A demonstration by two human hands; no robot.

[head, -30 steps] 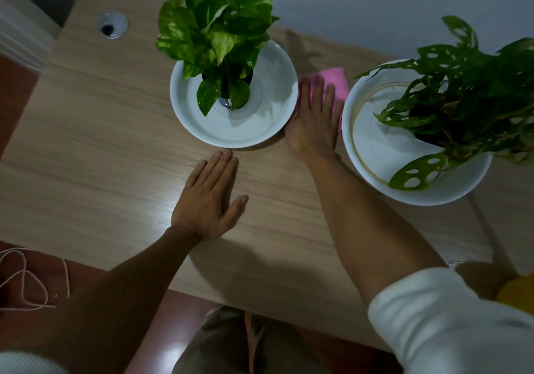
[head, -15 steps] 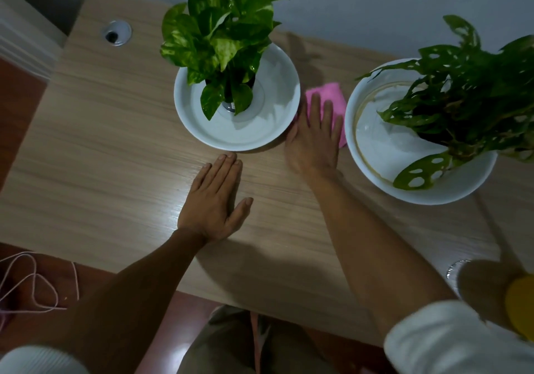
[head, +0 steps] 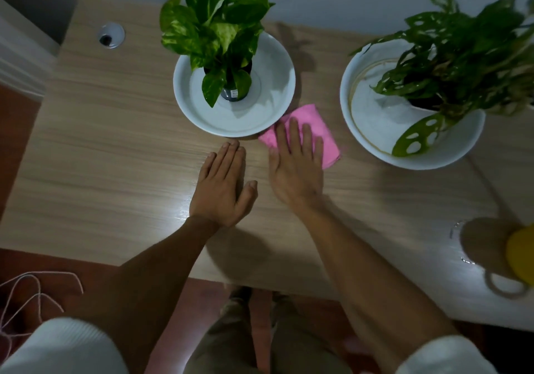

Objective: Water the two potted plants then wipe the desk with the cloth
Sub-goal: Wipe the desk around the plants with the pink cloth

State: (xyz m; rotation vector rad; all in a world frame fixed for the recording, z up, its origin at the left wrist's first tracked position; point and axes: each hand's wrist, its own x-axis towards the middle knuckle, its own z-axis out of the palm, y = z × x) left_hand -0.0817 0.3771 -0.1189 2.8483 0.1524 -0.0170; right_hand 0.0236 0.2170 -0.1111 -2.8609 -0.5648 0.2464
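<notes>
A pink cloth [head: 325, 135] lies on the wooden desk [head: 115, 154] between two potted plants. My right hand [head: 297, 165] presses flat on the cloth, fingers spread over it. My left hand [head: 224, 185] rests flat on the bare desk beside it, holding nothing. The left plant [head: 219, 26] stands in a small dark pot on a white saucer [head: 274, 84]. The right plant [head: 462, 64], with holed leaves, sits in a larger white saucer [head: 375, 119].
A yellow watering vessel [head: 520, 253] with a handle stands at the desk's right front edge. A round cable hole [head: 111, 35] is at the back left. A wall runs behind the desk. Thin cord [head: 34, 289] lies on the floor at left.
My right hand has dragged the pink cloth toward me, out from between the two saucers. My left hand has stayed flat on the desk.
</notes>
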